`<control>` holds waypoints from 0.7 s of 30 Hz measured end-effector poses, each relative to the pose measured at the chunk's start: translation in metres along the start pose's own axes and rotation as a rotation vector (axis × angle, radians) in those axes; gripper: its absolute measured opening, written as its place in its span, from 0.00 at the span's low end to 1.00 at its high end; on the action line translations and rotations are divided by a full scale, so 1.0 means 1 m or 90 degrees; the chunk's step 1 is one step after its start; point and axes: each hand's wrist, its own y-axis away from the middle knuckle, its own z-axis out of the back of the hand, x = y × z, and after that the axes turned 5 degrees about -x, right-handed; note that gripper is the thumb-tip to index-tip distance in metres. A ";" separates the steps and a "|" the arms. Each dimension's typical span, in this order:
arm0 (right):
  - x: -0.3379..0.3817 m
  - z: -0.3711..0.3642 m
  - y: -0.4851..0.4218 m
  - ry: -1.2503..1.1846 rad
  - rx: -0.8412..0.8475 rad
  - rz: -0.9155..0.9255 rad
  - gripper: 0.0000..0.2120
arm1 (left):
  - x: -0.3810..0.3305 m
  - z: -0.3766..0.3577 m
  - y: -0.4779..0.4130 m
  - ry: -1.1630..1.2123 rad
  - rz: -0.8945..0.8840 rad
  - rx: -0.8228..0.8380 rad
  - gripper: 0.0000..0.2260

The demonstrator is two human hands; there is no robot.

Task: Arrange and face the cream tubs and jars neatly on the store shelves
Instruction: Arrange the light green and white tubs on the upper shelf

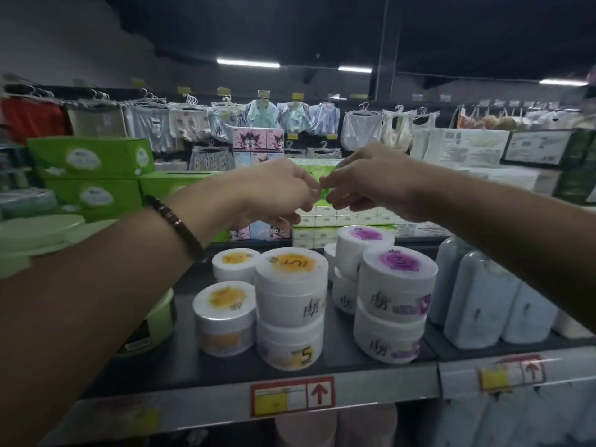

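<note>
White cream tubs stand on a dark shelf (348,359). An orange-topped stack of two (291,304) is at the centre front, with a single orange-topped tub (224,317) to its left and another (236,264) behind. To the right a purple-topped stack of two (394,301) stands in front of another purple-topped stack (358,250). My left hand (274,191) and my right hand (367,182) are raised above the tubs. Their fingertips meet in mid-air. The fingers of both are loosely curled, and I see nothing in either hand.
A green tub (154,321) stands at the shelf's left, partly behind my left forearm. Pale blue bottles (483,301) fill the right side. The shelf lip carries a red-framed price tag (292,396). Behind are green boxes (93,156), tissue packs and hanging garments.
</note>
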 end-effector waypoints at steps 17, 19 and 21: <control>-0.009 -0.079 0.084 -0.252 -0.171 -0.089 0.18 | 0.052 -0.005 0.095 0.139 -0.093 -0.147 0.20; -0.015 -0.085 0.091 -0.282 -0.176 -0.099 0.20 | 0.061 -0.009 0.105 0.150 -0.088 -0.156 0.19; -0.022 -0.089 0.096 -0.303 -0.183 -0.105 0.20 | 0.068 -0.013 0.113 0.162 -0.068 -0.158 0.19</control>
